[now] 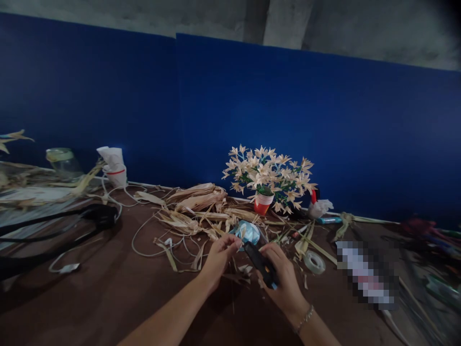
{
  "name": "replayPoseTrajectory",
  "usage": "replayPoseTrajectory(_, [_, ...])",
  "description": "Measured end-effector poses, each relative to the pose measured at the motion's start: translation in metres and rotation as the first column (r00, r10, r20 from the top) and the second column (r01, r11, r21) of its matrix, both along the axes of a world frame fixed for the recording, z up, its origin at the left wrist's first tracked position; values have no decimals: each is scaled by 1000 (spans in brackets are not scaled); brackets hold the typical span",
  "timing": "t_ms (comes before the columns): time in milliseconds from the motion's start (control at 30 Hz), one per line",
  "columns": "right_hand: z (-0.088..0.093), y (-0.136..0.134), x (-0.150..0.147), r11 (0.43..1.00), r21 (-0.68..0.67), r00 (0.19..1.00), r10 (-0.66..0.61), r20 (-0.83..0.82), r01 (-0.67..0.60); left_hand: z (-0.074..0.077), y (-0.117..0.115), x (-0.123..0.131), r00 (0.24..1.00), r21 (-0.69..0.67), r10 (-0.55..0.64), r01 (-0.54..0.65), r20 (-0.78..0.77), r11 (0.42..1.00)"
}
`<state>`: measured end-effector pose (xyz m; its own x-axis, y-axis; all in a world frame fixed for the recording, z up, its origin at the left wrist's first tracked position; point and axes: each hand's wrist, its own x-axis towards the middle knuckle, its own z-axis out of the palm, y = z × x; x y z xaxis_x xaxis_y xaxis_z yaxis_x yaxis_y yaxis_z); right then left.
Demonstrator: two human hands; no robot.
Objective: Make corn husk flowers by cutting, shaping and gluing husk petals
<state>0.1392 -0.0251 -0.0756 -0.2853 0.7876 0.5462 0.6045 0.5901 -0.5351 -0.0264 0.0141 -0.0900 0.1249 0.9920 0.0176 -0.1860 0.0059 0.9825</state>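
Note:
My right hand (283, 271) is wrapped around a black hand tool (260, 263) that looks like a glue gun, its front end pointing up and left. Close to that end, my left hand (221, 254) has thumb and fingers pinched together. What they pinch is too small to make out. Just beyond both hands lies a shiny light-blue crumpled bundle (248, 231). Dried corn husks (201, 197) are heaped behind it. A pot of pale husk flowers (264, 173) in a red and white cup (263, 203) stands at the back.
Right of my hands lies a roll of clear tape (314, 263), with a blurred-out object (367, 276) beyond it. White cables (144, 240) loop across the brown table (118, 293). At left are a black strap-like object (103, 216), a glass jar (65, 163) and a white cup (115, 177).

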Motion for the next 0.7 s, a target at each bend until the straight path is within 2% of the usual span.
replayPoseTrajectory(67, [5, -3, 0, 998, -24, 998, 53, 34, -52, -3, 2, 0, 996, 82, 17, -9, -89, 997])
replayPoseTrajectory(100, [8, -4, 3, 999, -31, 998, 34, 50, -32, -4, 3, 0, 987, 153, 43, -19, -152, 988])
replayPoseTrajectory(133, [11, -5, 7, 999, -31, 997, -41, 64, 43, -4, 3, -1, 974, 230, 78, -28, -211, 973])
replayPoseTrajectory(167, [13, -4, 13, 985, -23, 983, -168, 77, 170, -4, 3, -1, 963, 287, 113, -39, -245, 957])
replayPoseTrajectory(200, [15, -4, 22, 943, -5, 940, -330, 88, 332, -3, 3, -1, 958, 297, 123, -42, -261, 954])
replayPoseTrajectory(233, [16, -3, 34, 864, 8, 859, -501, 105, 503, -2, 3, -1, 959, 267, 128, -58, -253, 962])
replayPoseTrajectory(267, [15, -2, 46, 782, 15, 772, -618, 148, 623, -1, 2, -2, 966, 209, 122, -74, -229, 975])
replayPoseTrajectory(300, [14, -2, 60, 733, 8, 714, -666, 217, 680, 0, 2, -2, 974, 136, 115, -89, -194, 987])
replayPoseTrajectory(367, [7, -4, 86, 687, -80, 661, -650, 374, 722, 1, 1, -4, 989, 13, 107, -106, -105, 994])
replayPoseTrajectory(400, [2, -6, 97, 682, -144, 666, -609, 431, 717, 2, 1, -4, 992, -25, 107, -109, -66, 994])
replayPoseTrajectory(500, [-13, -16, 116, 638, -251, 651, -526, 548, 727, 1, 1, -5, 994, -61, 111, -111, -6, 992])
replayPoseTrajectory(600, [-14, -26, 115, 607, -161, 558, -552, 619, 778, 0, 2, -4, 993, -56, 117, -116, 1, 992])
replayPoseTrajectory(667, [-4, -29, 106, 590, -13, 454, -607, 652, 807, -1, 3, -3, 993, -47, 121, -120, 9, 992])
replayPoseTrajectory(700, [2, -27, 99, 600, 62, 421, -627, 655, 798, -1, 3, -2, 993, -44, 119, -118, 15, 992])
